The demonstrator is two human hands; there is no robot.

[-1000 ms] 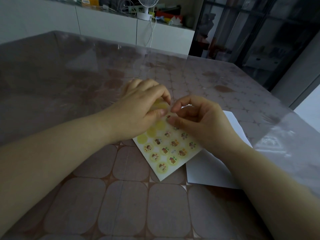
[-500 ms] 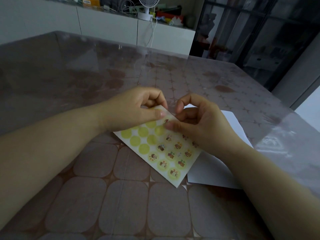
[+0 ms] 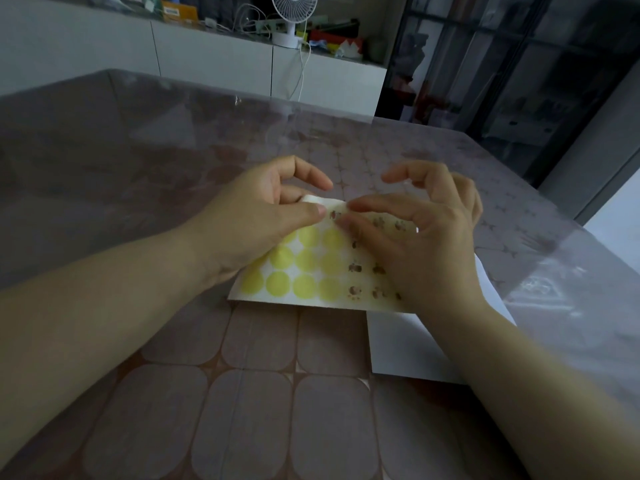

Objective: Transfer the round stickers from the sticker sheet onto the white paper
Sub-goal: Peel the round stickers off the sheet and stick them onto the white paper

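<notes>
Sticker sheet (image 3: 311,271) at centre of bench (image 3: 138,150), near edge flat, far edge curled up. Left hand (image 3: 256,216) at 9 o'clock of sheet, thumb and forefinger pinched on raised far corner. Right hand (image 3: 426,230) at 3 o'clock, thumb and forefinger tips closed on printed round sticker (image 3: 335,214) near that same corner, remaining fingers spread and lifted. Plain yellow circles across left part of sheet, printed ones to the right, partly hidden under right hand. White paper (image 3: 408,344) at 4 o'clock of sheet, under right wrist, far edge tucked beneath sheet.
</notes>
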